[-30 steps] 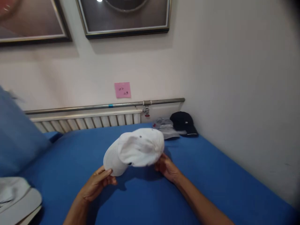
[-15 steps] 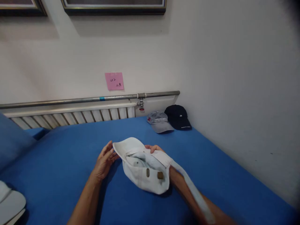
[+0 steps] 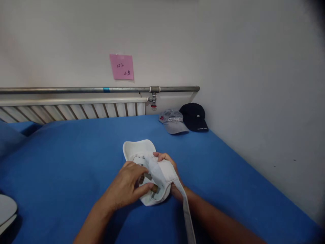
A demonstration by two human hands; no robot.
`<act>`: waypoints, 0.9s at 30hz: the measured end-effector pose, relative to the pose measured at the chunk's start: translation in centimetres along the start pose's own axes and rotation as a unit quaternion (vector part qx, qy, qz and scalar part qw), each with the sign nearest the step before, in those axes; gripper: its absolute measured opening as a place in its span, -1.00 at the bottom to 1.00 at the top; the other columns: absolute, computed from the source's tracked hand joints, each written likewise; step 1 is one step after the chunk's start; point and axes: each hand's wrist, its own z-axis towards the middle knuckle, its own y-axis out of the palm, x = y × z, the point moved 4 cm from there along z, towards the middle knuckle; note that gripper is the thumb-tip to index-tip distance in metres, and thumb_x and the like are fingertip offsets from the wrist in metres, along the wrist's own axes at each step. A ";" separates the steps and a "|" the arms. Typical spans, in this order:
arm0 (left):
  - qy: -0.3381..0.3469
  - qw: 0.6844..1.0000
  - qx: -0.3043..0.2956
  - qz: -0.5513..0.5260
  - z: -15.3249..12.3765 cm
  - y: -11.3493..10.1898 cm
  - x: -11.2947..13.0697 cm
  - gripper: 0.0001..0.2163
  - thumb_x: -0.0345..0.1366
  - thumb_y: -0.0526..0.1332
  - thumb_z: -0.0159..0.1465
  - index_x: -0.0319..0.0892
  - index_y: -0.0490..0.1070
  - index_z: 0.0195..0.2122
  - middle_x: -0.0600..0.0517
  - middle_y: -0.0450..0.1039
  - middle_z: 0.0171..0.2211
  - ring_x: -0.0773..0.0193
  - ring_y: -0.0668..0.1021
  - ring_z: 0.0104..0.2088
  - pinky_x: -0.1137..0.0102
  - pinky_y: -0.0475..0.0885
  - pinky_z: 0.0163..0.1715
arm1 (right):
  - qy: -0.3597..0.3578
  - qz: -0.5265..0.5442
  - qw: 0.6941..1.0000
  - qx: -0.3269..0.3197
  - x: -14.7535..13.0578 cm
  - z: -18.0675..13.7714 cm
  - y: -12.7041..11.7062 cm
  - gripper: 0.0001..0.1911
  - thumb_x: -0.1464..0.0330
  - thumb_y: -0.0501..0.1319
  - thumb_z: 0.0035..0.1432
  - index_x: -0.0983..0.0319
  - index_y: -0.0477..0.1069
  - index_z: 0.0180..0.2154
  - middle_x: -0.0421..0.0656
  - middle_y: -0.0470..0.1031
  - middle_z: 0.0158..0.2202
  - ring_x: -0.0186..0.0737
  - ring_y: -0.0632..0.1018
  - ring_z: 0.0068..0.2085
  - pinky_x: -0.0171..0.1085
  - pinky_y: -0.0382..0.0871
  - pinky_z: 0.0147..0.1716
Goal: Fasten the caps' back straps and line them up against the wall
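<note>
A white cap lies upside down on the blue bed, brim pointing away from me. My left hand rests over its inside, thumb and fingers pinched on the back of the cap. My right hand grips the cap's right side, fingers curled over the rim. A long white strap hangs from the cap's back across my right forearm.
A grey cap and a black cap sit in the far corner by the wall. A radiator and pipe run along the back wall under a pink note. Another white brim shows at the left edge.
The cap was flipped from crown-up to upside down and lowered onto the bed. My left hand moved from the brim onto the cap's inside. The view tilted down.
</note>
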 end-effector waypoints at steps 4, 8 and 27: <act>-0.053 0.991 -0.094 -0.080 -0.6 -0.1 -0.6 -0.72 -0.16 0.30 0.15 -0.15 0.52 -0.14 0.00 0.53 -0.32 0.13 0.49 -0.26 0.23 0.31 -0.15 | -0.015 -0.071 0.997 0.004 -0.8 0.1 0.0 -0.92 0.33 0.20 -0.08 0.18 0.32 -0.46 -0.10 0.44 -0.03 -0.04 0.46 -0.07 -0.17 0.33 -0.10; -0.126 0.940 -0.088 -0.303 -1.7 -0.3 -3.4 -0.87 -0.23 0.29 0.16 -0.12 0.57 -0.30 0.03 0.54 -0.33 0.21 0.51 -0.30 0.37 0.34 -0.27 | -0.011 -0.092 0.996 0.001 -0.6 0.7 -0.4 -0.94 0.36 0.20 -0.08 0.16 0.30 -0.49 -0.11 0.49 -0.11 -0.07 0.48 -0.13 -0.19 0.33 -0.13; -0.228 0.840 0.067 -0.487 -2.5 0.0 -7.5 -0.82 -0.20 0.26 0.18 -0.19 0.53 -0.30 0.06 0.44 -0.44 0.34 0.41 -0.45 0.47 0.25 -0.41 | -0.371 -0.353 0.857 -0.051 -9.7 -3.4 0.9 -0.78 0.49 0.15 0.08 0.09 0.43 -0.24 -0.10 0.50 -0.11 -0.07 0.49 -0.04 -0.02 0.32 -0.02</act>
